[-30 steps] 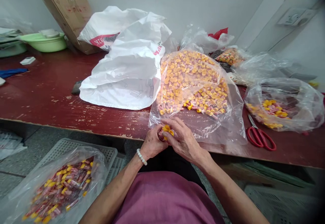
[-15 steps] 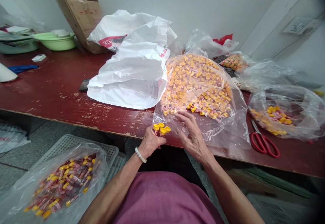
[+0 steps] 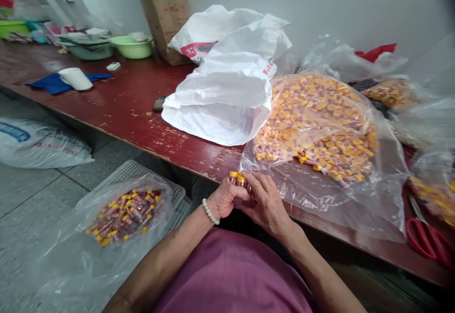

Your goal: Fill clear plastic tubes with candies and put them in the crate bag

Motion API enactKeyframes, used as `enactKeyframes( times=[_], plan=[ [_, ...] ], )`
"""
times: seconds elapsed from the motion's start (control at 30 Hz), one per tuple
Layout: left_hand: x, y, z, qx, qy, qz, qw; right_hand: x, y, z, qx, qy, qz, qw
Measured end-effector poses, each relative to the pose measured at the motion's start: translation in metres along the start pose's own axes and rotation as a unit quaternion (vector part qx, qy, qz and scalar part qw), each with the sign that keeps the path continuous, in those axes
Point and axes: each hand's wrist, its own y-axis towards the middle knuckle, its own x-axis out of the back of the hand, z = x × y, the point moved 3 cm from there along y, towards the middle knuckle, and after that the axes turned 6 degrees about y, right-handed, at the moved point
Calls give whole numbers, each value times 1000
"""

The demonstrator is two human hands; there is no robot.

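Several small tubes with yellow caps (image 3: 233, 174) stand upright between my two hands, just in front of the table edge. My left hand (image 3: 227, 198), with a beaded bracelet on the wrist, is closed round them. The fingers of my right hand (image 3: 265, 197) curl over the tubes from the right side and press against them; part of the tubes is hidden there. Behind my hands, a large clear bag (image 3: 313, 123) full of yellow-capped tubes lies on the red table. Down at the left, another clear bag (image 3: 128, 213) holds more tubes on a grey plastic crate (image 3: 133, 168).
A white sack (image 3: 220, 100) lies on the red table (image 3: 124, 100), with a cardboard box (image 3: 170, 24) behind it. Red scissors (image 3: 423, 237) lie at the right. Basins (image 3: 133, 48), a blue cloth (image 3: 50, 83) and a white roll (image 3: 76, 79) are at the left.
My right hand has moved in from beside the clear bag and closed on the tubes next to my left hand. The view has turned to the left.
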Motion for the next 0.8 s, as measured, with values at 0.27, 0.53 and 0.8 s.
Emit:
enactKeyframes(
  times=[0.27,0.53,0.8],
  plan=[
    [20,-10,10,45,-55,-38,997,-21,2,8,30,19,-12,999],
    [69,-39,21,44,-156,-73,984,-64,12,27,41,23,50,998],
    [138,-79,37,61,-201,-207,956,-112,25,54,24,144,208,967]
  ],
)
